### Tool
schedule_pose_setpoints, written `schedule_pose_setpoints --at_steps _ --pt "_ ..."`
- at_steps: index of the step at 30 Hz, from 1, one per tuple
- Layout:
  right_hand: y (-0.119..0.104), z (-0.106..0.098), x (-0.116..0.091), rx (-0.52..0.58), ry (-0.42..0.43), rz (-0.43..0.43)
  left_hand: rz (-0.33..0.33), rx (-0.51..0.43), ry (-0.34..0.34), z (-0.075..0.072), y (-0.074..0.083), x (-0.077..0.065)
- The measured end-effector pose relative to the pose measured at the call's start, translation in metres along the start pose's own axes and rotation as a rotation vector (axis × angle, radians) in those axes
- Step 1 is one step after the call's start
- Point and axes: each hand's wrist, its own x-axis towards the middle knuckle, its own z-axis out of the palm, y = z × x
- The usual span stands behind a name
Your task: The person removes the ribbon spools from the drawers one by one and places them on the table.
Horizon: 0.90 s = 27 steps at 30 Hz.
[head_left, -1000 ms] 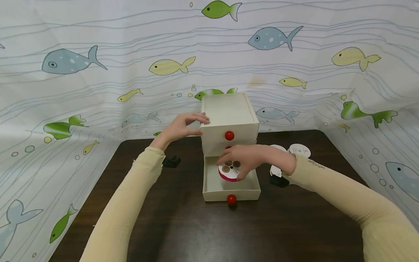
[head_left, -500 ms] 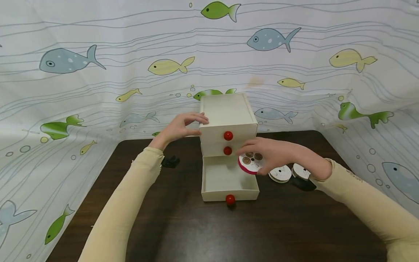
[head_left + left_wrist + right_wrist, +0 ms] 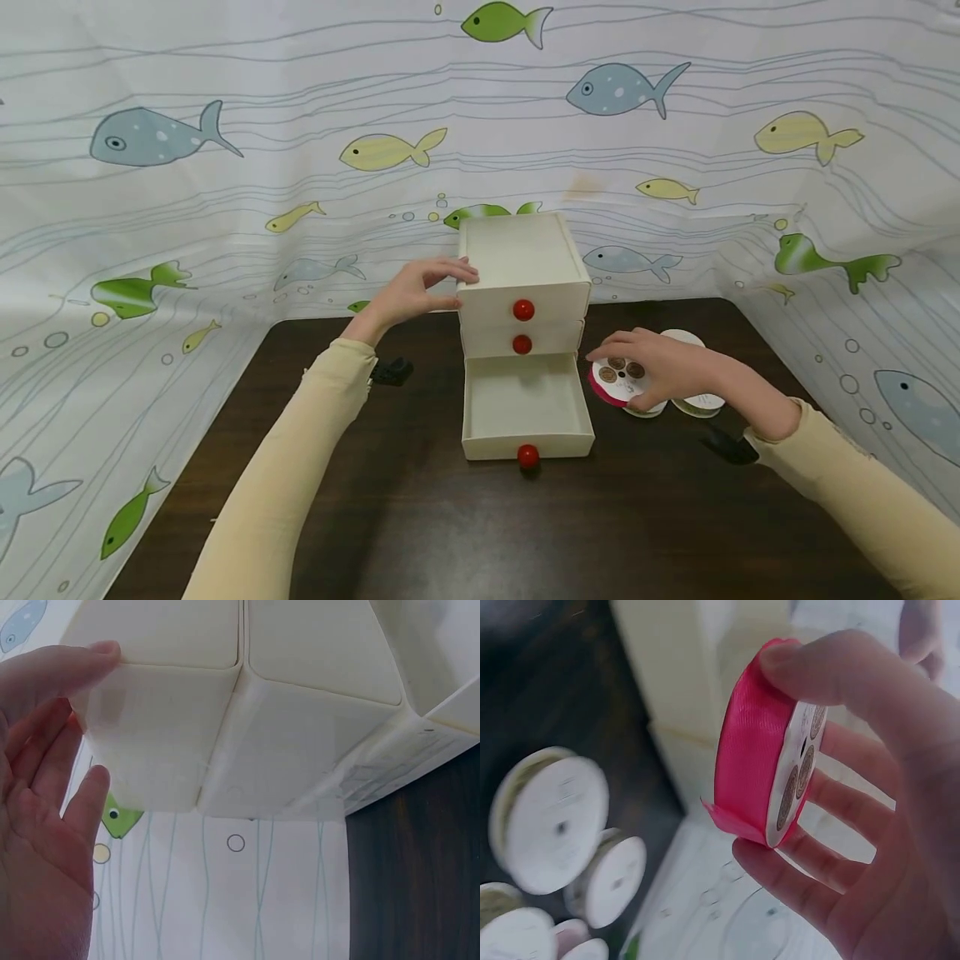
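My right hand [image 3: 671, 367] grips a spool of bright pink ribbon [image 3: 754, 746] by its edge, thumb on one side and fingers on the other. In the head view it hangs just right of the pulled-out bottom drawer [image 3: 525, 400], over other spools. My left hand [image 3: 412, 292] rests its straight fingertips on the top left front edge of a cream drawer box [image 3: 525, 250]. From the left wrist view, the thumb lies on the box front and the fingers extend along its side. Nothing lies in the bottom drawer; the two drawers above it are closed.
Several white-sided ribbon spools [image 3: 559, 825] lie on the dark table [image 3: 480, 525], right of the box. Red round knobs [image 3: 528, 457] stick out from the drawer fronts. A fish-patterned sheet [image 3: 300, 83] hangs behind and at both sides.
My right hand has carried the pink ribbon spool from over the open bottom drawer to the right, beside the box. The left hand has stayed on the box.
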Motion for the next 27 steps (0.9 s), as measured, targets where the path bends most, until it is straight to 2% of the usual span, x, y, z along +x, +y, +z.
schedule_pose_setpoints --at_steps 5,11,20,27 --pt "0.016 0.017 -0.015 0.02 -0.002 0.044 0.002 -0.011 0.003 0.001 -0.002 0.0" --pt "0.026 0.034 -0.029 0.042 -0.02 0.058 0.013 -0.019 -0.005 0.001 -0.003 0.0" --pt "0.032 0.052 -0.044 0.068 -0.064 0.099 -0.005 -0.037 -0.006 0.002 -0.003 -0.001" --pt "0.031 0.056 -0.052 0.131 -0.077 0.134 0.006 -0.05 0.006 0.002 -0.001 0.001"
